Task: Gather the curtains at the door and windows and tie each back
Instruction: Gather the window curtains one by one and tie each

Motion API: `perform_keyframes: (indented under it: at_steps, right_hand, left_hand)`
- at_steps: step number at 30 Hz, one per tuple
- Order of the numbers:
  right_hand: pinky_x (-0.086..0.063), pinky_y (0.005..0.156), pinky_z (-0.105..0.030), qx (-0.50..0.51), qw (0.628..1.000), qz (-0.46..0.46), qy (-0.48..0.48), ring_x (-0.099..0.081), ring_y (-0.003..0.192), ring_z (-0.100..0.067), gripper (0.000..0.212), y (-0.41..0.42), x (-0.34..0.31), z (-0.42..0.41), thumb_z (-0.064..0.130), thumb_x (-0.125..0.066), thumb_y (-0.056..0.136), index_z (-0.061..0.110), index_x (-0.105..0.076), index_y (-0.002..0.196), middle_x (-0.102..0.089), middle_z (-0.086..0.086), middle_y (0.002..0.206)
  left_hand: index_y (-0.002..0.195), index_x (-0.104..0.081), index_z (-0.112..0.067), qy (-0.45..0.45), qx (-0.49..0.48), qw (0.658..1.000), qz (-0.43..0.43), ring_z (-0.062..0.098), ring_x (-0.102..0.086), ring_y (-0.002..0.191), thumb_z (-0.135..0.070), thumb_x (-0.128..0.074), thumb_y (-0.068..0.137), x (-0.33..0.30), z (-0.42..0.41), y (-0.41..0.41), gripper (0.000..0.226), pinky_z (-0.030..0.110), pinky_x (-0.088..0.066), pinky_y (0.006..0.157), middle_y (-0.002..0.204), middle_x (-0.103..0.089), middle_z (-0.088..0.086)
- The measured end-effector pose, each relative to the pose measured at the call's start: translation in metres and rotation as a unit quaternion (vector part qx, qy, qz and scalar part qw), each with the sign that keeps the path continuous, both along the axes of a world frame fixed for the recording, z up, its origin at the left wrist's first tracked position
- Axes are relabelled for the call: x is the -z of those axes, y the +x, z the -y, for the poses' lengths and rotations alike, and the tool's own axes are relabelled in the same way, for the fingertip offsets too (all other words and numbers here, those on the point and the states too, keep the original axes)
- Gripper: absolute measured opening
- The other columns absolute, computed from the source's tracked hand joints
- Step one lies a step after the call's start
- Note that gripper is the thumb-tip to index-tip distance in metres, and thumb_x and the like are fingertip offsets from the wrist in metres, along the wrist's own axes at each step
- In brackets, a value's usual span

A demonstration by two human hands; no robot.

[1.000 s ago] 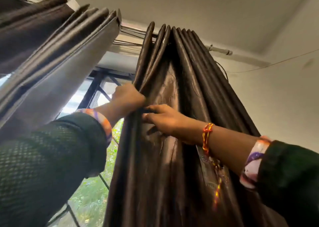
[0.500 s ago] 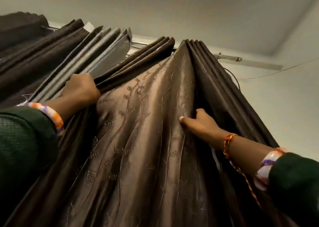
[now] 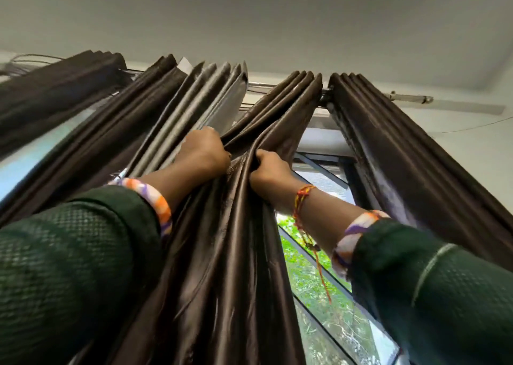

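A dark brown satin curtain (image 3: 236,253) hangs in gathered pleats from the rod (image 3: 408,97) overhead. High up, my left hand (image 3: 204,150) grips a bunch of its folds. My right hand (image 3: 268,167) grips the curtain's right edge just beside it, fingers curled into the fabric. A second brown curtain (image 3: 402,153) hangs apart on the right. More pleated panels (image 3: 91,120) hang on the left, some showing a grey lining.
Between the two curtains the window (image 3: 327,275) shows, with dark frame bars and green foliage outside. The ceiling (image 3: 249,17) is close above. A white wall (image 3: 483,153) stands at the right, crossed by a thin wire.
The spread panel has been bunched together toward the left. My right hand moved left and closed on the fabric next to my left hand, uncovering the window on the right.
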State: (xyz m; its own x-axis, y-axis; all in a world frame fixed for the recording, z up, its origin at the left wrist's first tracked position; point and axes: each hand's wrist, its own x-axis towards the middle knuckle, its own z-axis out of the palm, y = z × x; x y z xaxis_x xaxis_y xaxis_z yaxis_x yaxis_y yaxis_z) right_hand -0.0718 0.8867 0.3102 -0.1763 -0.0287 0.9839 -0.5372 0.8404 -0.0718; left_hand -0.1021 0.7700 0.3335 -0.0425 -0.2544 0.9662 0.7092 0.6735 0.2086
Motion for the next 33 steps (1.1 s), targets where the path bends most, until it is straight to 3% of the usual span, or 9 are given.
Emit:
perform_keyframes:
  at_steps: [7, 11, 14, 22, 33]
  right_hand:
    - [-0.044, 0.099, -0.033, -0.031, 0.999, 0.002, 0.022, -0.056, 0.113, -0.032, 0.029, -0.031, -0.004, 0.053, 0.019, -0.053, 0.087, 0.017, -0.06, 0.115, -0.06, -0.016, 0.121]
    - [-0.044, 0.096, -0.032, -0.051, 0.998, 0.001, 0.042, -0.056, 0.113, -0.033, 0.026, -0.055, -0.002, 0.089, 0.017, -0.053, 0.087, 0.015, -0.06, 0.112, -0.061, -0.017, 0.121]
    - [-0.044, 0.094, -0.033, -0.061, 0.997, -0.005, 0.037, -0.056, 0.113, -0.034, 0.027, -0.065, -0.001, 0.1, 0.022, -0.055, 0.088, 0.014, -0.06, 0.114, -0.061, -0.017, 0.121]
    - [-0.045, 0.088, -0.038, 0.049, 0.996, -0.052, 0.044, -0.054, 0.116, -0.036, 0.03, -0.051, 0.02, 0.032, 0.019, -0.052, 0.088, 0.01, -0.057, 0.116, -0.061, -0.018, 0.121]
    - [-0.044, 0.088, -0.039, 0.145, 0.988, -0.037, 0.035, -0.056, 0.115, -0.033, 0.027, 0.022, 0.033, -0.104, 0.012, -0.051, 0.086, 0.011, -0.061, 0.111, -0.064, -0.017, 0.115]
  left_hand:
    - [0.109, -0.063, 0.0, -0.014, -0.035, 0.999, -0.01, 0.035, -0.057, 0.107, -0.02, -0.061, 0.085, -0.003, 0.051, -0.015, 0.032, 0.034, -0.046, 0.087, 0.113, -0.061, 0.023]
    - [0.101, -0.067, -0.002, -0.025, -0.042, 0.999, 0.001, 0.033, -0.06, 0.099, -0.024, -0.062, 0.083, 0.01, 0.088, -0.031, 0.029, 0.029, -0.039, 0.072, 0.101, -0.064, 0.022]
    - [0.101, -0.067, -0.003, -0.07, -0.043, 0.997, -0.011, 0.033, -0.06, 0.103, -0.024, -0.057, 0.087, 0.022, 0.091, -0.036, 0.027, 0.03, -0.04, 0.075, 0.104, -0.065, 0.023]
    - [0.093, -0.065, 0.001, -0.137, 0.024, 0.99, -0.029, 0.035, -0.059, 0.103, -0.01, -0.049, 0.085, 0.04, 0.01, -0.03, 0.02, 0.029, -0.035, 0.068, 0.105, -0.064, 0.024]
    - [0.097, -0.062, 0.004, -0.16, 0.11, 0.978, -0.074, 0.042, -0.057, 0.103, -0.01, -0.051, 0.085, 0.045, -0.133, 0.03, 0.022, 0.039, -0.045, 0.077, 0.106, -0.062, 0.027]
